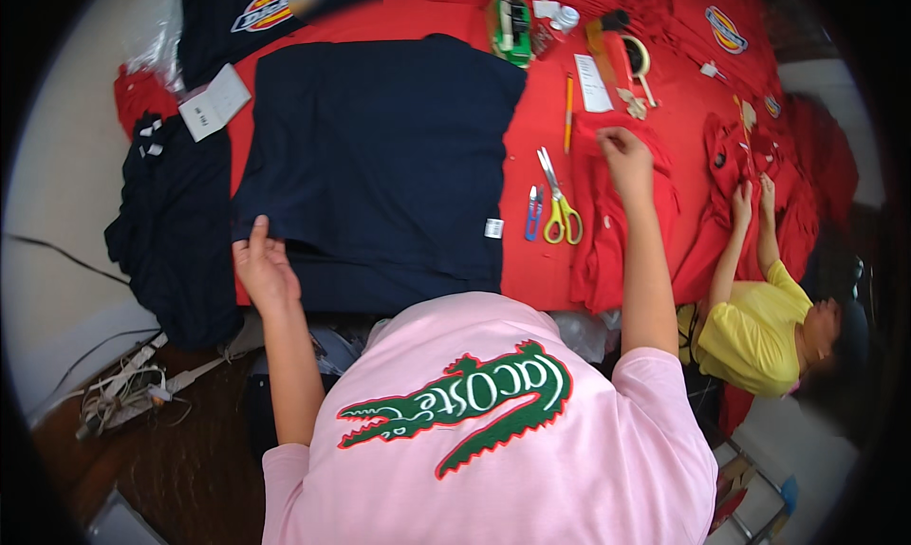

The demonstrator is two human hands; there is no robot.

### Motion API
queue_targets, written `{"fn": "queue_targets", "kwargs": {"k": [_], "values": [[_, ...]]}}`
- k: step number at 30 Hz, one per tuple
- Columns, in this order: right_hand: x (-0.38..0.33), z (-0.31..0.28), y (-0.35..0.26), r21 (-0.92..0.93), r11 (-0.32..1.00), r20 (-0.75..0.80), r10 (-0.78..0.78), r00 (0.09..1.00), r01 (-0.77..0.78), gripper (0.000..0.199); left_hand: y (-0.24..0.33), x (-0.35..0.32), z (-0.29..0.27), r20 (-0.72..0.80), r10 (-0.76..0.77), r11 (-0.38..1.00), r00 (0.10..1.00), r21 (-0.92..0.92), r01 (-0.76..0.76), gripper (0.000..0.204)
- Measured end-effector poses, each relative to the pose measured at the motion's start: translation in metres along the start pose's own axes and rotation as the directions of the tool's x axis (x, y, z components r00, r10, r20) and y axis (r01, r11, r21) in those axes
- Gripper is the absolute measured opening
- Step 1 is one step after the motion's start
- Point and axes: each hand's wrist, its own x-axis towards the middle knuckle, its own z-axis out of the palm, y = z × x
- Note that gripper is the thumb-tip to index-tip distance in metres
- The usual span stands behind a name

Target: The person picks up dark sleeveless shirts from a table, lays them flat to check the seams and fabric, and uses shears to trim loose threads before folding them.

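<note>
Fingertips of right hand (626,153) sink into red cloth (607,232), unseen.

Red table (531,260), navy garment (380,156), scissors (560,203), pencil (568,113)

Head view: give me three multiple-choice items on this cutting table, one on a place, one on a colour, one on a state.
1. Where do the yellow-handled scissors lie?
A. on the navy garment
B. on the red cloth between the navy garment and the red garment
C. on the floor

2. What colour is the garment under the left hand?
A. navy
B. yellow
C. white

3. What is the right hand doing?
A. holding the scissors
B. resting on the folded red garment
C. lifting the tape roll

Answers: 1 B, they sit on bare red cloth beside small blue snips; 2 A, the flat garment is dark navy; 3 B, its fingers touch the red fabric's top edge.
</note>
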Motion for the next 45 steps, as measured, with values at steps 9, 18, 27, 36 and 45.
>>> {"fn": "queue_targets", "kwargs": {"k": [9,18,27,36,45], "values": [[-0.141,0.059,-0.048,-0.729,0.663,0.189,0.433,0.881,-0.169,0.048,0.008,-0.002,-0.011,-0.184,0.354,0.925,0.917,0.210,-0.316,0.032],[-0.165,0.037,-0.021,-0.708,0.703,0.116,0.211,0.971,-0.068,0.034,0.053,-0.033,0.060,0.254,0.326,0.884,0.910,0.257,-0.389,0.047],[-0.138,0.036,-0.094,0.591,0.548,0.526,0.294,0.798,-0.591,0.031,0.068,-0.033,0.062,0.351,0.338,0.892,0.873,0.176,-0.416,0.050],[-0.134,0.118,-0.272,0.200,0.835,0.341,-0.550,0.763,0.513,0.043,0.080,-0.034,0.051,0.425,0.310,0.910,0.851,0.127,-0.395,0.058],[-0.132,0.139,-0.297,0.179,0.734,0.335,-0.672,0.661,0.656,0.038,0.081,-0.036,0.038,0.493,0.388,0.849,0.779,0.138,-0.510,0.066]]}}
